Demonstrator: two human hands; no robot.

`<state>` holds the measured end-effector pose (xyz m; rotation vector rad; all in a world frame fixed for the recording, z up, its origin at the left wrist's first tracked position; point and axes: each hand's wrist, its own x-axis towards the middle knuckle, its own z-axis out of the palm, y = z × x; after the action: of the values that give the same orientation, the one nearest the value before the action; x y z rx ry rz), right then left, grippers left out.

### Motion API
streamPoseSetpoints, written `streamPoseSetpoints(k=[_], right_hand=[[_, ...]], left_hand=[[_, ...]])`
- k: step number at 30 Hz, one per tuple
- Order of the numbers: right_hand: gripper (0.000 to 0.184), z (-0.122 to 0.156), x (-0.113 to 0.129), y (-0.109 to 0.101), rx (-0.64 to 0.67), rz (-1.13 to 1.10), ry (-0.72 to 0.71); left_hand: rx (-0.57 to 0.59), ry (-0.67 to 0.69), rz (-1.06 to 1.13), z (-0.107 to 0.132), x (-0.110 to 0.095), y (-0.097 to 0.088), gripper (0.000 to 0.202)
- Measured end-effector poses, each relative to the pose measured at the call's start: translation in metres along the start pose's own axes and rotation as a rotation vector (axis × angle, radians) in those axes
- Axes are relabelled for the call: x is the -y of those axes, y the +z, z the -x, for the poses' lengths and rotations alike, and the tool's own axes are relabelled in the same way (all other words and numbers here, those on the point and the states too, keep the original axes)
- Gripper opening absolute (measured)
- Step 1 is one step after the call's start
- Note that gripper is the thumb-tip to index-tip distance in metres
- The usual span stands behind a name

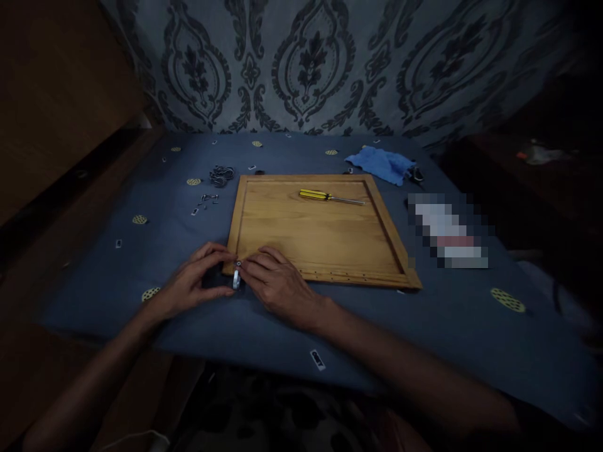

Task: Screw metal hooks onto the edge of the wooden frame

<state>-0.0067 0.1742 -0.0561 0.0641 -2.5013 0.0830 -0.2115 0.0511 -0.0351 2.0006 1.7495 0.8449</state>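
Head view: counted one left hand point(193, 279), one right hand point(271, 282), one wooden panel point(301, 229), one small metal fitting point(236, 280). Found the fitting at the panel's near left corner, between both hands. Saw the left gripping it between thumb and fingertips. Saw the right bent over the same corner, fingertips gathered at the fitting's upper end; could not tell whether pinching anything there. Noted one yellow-handled screwdriver point(325, 196) lying on the panel toward the far edge, shaft pointing right, apart from either hand. Left of the panel, noted several small metal pieces point(210, 198), too tiny to number; behind them, one dark bundle point(221, 176). Counted one blue cloth point(380, 164) beyond the far right corner and one pixelated item point(447, 232) to the right. Traced four raised edges around the panel, with small dark holes along the near one. Found open room on the blue sheet point(117, 276) left of the panel, and a strip in front, between panel and the sheet's near edge; saw only a narrower gap at right, before the pixelated item.
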Motion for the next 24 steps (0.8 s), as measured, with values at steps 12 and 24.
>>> streamPoseSetpoints(k=[12, 24], right_hand=[[0.017, -0.004, 0.0, -0.004, 0.139, 0.082, 0.001], [0.01, -0.003, -0.002, -0.001, 0.189, 0.082, -0.026]], left_hand=[[-0.074, 0.147, -0.139, -0.087, -0.027, -0.031, 0.027], [0.281, 0.233, -0.495, -0.26, -0.064, 0.041, 0.035]])
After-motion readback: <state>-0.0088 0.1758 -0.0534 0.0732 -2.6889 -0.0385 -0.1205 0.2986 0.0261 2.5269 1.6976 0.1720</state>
